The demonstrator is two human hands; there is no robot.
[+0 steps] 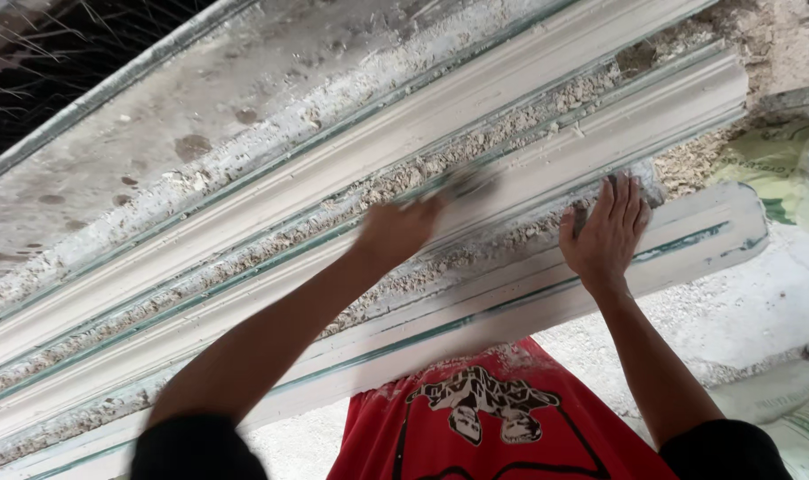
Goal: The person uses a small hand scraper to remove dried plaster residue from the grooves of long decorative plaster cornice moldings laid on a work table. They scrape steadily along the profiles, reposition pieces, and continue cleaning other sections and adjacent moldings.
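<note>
- Long white plaster moulding (547,156) lies on the tabletop (156,133); its long axis runs diagonally from lower left to upper right, directly ahead of both hands.
- Left hand (400,229) is on the middle ridge of the moulding, motion-blurred; it seems to hold a small dark-edged tool or pad (462,185), too smeared to identify. Cannot tell how those fingers sit.
- Right hand (607,236) lies flat on the moulding's near edge, close to its upper-right end; fingers (625,200) straight, pressed together, gripping nothing.
- Right hand is nearer the moulding's end; left is nearer its middle.
- Moulding look: stepped profile with parallel ridges, greenish lines along the edges, crumbly plaster debris (396,182) packed in the grooves.
- Red shirt (476,418) below; pale sacks (782,164) at right.
</note>
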